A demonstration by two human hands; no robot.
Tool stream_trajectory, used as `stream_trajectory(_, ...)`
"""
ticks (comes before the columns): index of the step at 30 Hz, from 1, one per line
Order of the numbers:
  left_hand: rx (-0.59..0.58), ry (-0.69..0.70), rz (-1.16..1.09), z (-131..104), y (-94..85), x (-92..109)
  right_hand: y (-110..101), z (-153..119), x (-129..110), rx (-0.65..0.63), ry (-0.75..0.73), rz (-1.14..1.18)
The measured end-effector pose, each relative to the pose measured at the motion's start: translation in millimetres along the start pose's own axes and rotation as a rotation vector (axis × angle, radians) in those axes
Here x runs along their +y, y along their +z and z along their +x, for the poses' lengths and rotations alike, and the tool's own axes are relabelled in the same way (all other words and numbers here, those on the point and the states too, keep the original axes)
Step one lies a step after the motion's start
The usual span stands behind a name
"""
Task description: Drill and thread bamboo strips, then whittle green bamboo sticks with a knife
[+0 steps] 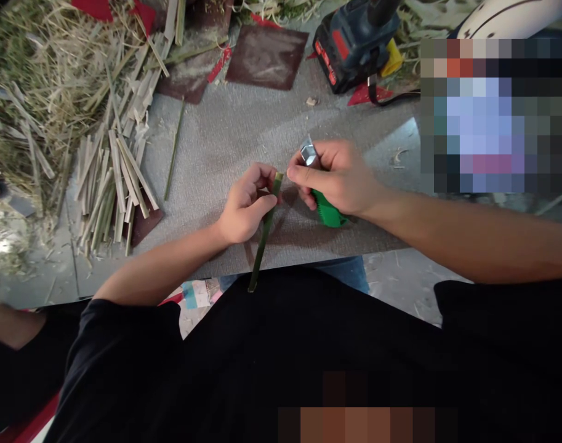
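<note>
My left hand [248, 206] is closed around a green bamboo strip [263, 241], pinched near its upper end between thumb and fingers. The strip slants down toward my black shirt, its lower end past the table edge. Just to the right, my right hand [338, 175] grips a green-handled utility knife [327, 210]. The knife's metal head and blade point up and away from me, above my thumb. A small gap lies between the blade and the strip, and my two hands are close together.
Left on the grey table [207, 135] lie a pile of split bamboo strips [119, 178] and heaped shavings [26, 117]. Brown sandpaper sheets [266, 56] and a cordless tool's battery base [340, 52] sit at the back. Another person's arm [13, 323] shows at lower left.
</note>
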State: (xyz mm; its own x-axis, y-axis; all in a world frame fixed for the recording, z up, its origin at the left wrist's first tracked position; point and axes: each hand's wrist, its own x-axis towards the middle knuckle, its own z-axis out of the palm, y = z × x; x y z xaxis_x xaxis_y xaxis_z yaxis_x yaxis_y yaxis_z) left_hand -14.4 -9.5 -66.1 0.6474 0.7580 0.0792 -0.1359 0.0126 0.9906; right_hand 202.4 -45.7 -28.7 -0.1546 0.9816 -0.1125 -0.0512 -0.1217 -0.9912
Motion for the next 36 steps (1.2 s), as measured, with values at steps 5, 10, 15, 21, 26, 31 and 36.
stream_trajectory(5, 0.022, 0.017, 0.103, -1, -0.2, 0, 4, -3, -7, 0.019, 0.042, -0.056)
stream_trajectory(10, 0.028, 0.017, 0.084, -1, 0.0, -1, 5, -3, -9, 0.014, 0.085, -0.034)
stream_trajectory(15, 0.051, 0.009, 0.048, -1, 1.0, -3, 4, -1, -5, -0.02, 0.116, 0.024)
stream_trajectory(21, 0.041, 0.006, 0.032, -2, 0.1, -5, 4, -4, -9, -0.017, 0.045, -0.037)
stream_trajectory(26, 0.041, 0.08, 0.078, -4, -1.0, -8, 4, -4, -12, 0.017, 0.075, -0.081)
stream_trajectory(31, 0.06, 0.124, 0.135, -6, 0.1, -11, 5, -3, -11, -0.006, 0.109, -0.016)
stream_trajectory(36, 0.082, 0.157, 0.129, -6, 1.3, -12, 5, -2, -7, -0.014, 0.16, 0.015)
